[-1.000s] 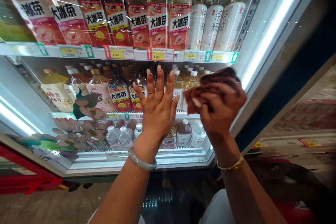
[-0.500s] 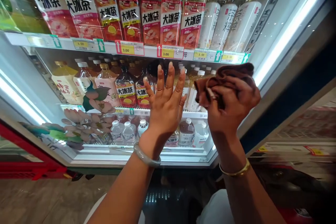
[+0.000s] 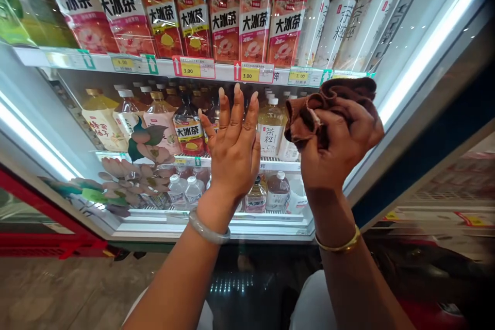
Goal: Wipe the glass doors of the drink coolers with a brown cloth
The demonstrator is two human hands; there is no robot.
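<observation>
Since the earlier frame: brown cloth [image 3: 332,105] has risen slightly toward the upper shelf edge; left hand has shifted a little leftward on the glass.

Left hand [image 3: 232,149]: flat, fingers spread wide, palm against the glass door [image 3: 58,129] of the drinks cooler; pale smooth bangle [image 3: 208,231] at the wrist.

Right hand [image 3: 340,149]: closed round the brown cloth, a soft crumpled wad, held at the glass just right of the left hand; thin gold bracelet [image 3: 337,245] at the wrist.

Cooler contents, behind the glass: upper shelf [image 3: 162,67] carries tall clear plastic iced-tea bottles [image 3: 255,15] with red-pink labels, and white-wrapped bottles [image 3: 348,20] at its right end; yellow price tags [image 3: 249,73] along its edge. Below it, smaller bottles, partly hidden by the hands.
</observation>
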